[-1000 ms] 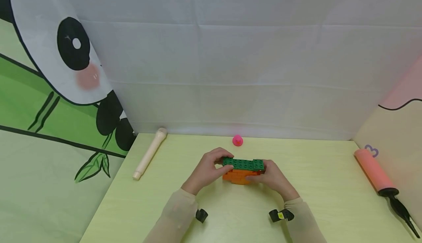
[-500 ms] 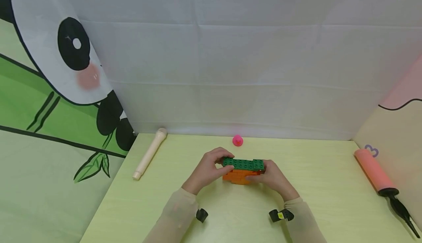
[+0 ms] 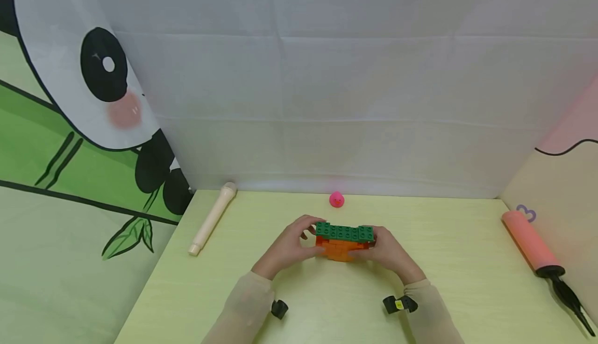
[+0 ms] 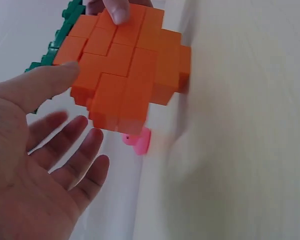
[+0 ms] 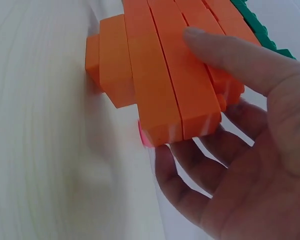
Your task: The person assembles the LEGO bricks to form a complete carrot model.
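Note:
A toy-brick model stands in the middle of the head view, with stepped orange bricks (image 3: 338, 251) below a row of green bricks (image 3: 344, 232). My right hand (image 3: 389, 252) holds its right end. In the right wrist view the thumb lies on the orange face and the fingers reach behind it. My left hand (image 3: 290, 248) is around the left end, fingers spread and loosely bent. In the left wrist view its thumb tip is right at the edge of the orange bricks, while the other fingers are apart from them.
Behind the model sits a small pink toy duck (image 3: 337, 199) at the back of the pale table (image 3: 336, 307). A cream-coloured rod (image 3: 212, 219) lies at the left. To the right lies a coral cylinder (image 3: 530, 240) with a black tapered end. A grey-white cloth (image 3: 350, 100) hangs behind.
My left hand has loosened from the green bricks and shifted slightly left and down, its thumb now lower, beside the orange bricks. The right hand and model are nearly still.

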Demonstrator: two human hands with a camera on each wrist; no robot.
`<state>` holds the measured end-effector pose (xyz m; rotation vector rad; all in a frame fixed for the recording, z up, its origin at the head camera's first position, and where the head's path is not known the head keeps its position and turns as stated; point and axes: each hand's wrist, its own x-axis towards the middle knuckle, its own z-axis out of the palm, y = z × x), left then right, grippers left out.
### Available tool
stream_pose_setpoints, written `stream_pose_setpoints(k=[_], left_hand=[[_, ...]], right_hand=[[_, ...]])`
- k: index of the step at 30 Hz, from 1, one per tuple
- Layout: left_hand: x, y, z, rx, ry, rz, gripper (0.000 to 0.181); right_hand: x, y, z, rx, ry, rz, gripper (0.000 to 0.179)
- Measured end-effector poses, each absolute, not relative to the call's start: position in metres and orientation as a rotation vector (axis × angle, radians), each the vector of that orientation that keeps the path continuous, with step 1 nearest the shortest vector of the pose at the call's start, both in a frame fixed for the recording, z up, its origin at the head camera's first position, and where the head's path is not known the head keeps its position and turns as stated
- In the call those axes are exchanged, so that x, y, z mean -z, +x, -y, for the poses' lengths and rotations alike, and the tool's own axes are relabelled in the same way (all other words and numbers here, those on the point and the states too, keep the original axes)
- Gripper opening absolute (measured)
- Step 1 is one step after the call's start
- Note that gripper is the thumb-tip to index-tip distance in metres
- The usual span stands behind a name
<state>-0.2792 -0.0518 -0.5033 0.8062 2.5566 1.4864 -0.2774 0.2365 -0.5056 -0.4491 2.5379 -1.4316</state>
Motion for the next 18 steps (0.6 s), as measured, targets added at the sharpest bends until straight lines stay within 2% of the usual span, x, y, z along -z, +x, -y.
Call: stream_pose_setpoints(k=[4,11,18], left_hand=[[0.514,-0.278,0.054,-1.461,0.718,-2.543,0.063],[0.524,-0.276,0.055,-1.463,0.564,-2.549,0.042],[0.532,-0.276,0.054,-1.498,0.538,-2.531,0.028]], right_hand=[[0.507,-0.279,-0.247,1.435,-0.479,-2.478,0.047],[0.511,-0.283,-0.267,1.404,-0.559,-2.419,0.039],[0.510,-0.284,-0.271,1.461,-0.533,-2.369,0.034]])
